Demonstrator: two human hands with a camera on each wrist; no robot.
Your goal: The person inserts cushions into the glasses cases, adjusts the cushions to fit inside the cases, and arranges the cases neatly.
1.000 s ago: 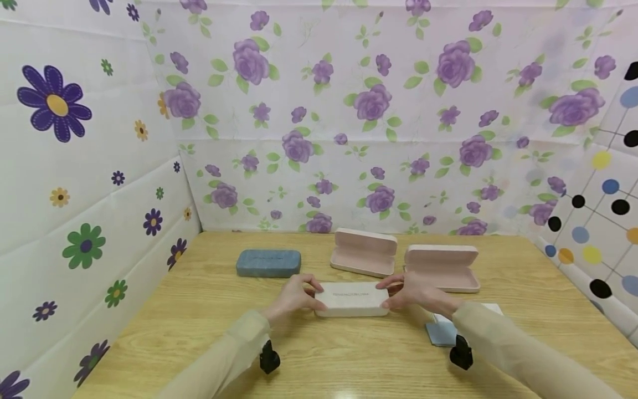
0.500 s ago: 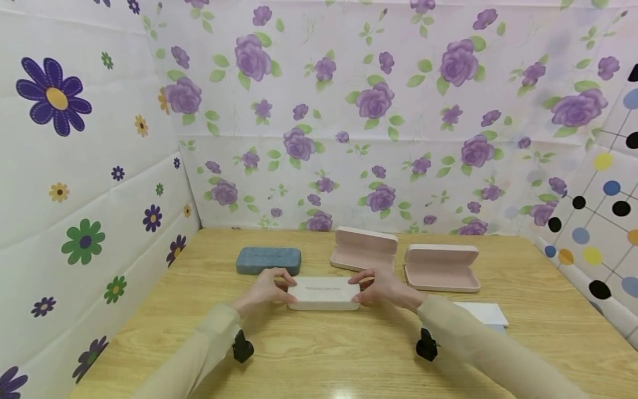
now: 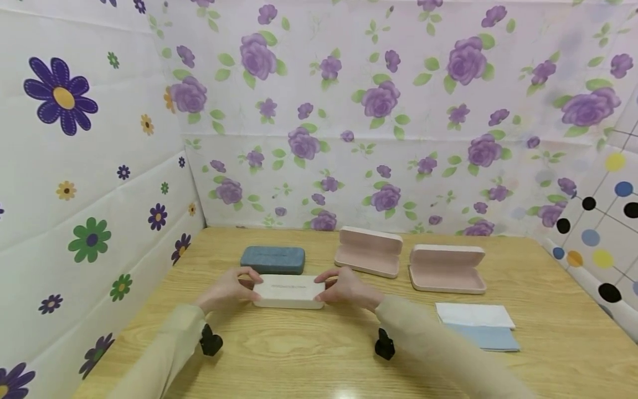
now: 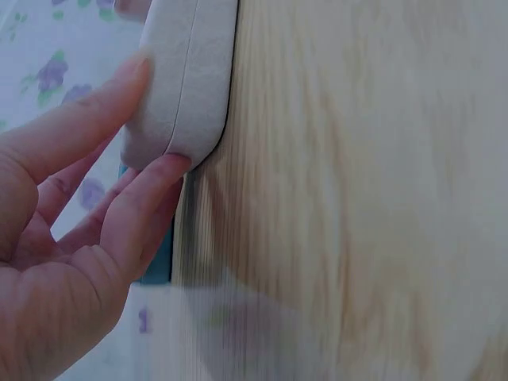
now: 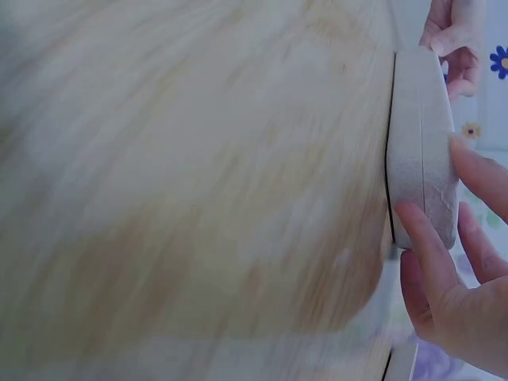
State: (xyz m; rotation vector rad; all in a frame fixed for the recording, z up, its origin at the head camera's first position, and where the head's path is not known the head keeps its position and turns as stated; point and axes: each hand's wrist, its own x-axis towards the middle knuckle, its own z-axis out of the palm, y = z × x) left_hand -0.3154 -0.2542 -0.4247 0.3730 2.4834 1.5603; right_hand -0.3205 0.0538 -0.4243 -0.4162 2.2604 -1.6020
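A closed off-white glasses case (image 3: 289, 292) with small lettering on its lid sits at or just above the wooden table in the head view. My left hand (image 3: 230, 289) grips its left end between thumb and fingers, and my right hand (image 3: 345, 289) holds the opposite end likewise. In the left wrist view, the left thumb lies against the case (image 4: 186, 79) near its lid, with a fingertip at its lower corner. The right wrist view shows the thin seam along the side of the case (image 5: 421, 151). Just behind it lies a closed blue glasses case (image 3: 273, 259).
Two open glasses cases with pink linings, one (image 3: 369, 252) at the back middle and one (image 3: 447, 270) at the back right, stand on the table (image 3: 299, 354). Folded white (image 3: 476, 315) and light blue cloths (image 3: 490, 338) lie at the right. Flower-patterned sheets (image 3: 339, 166) enclose the table.
Both hands have moved left with the off-white case between them, bringing it in front of the blue case. The folded cloths, partly covered by the right arm before, now show.
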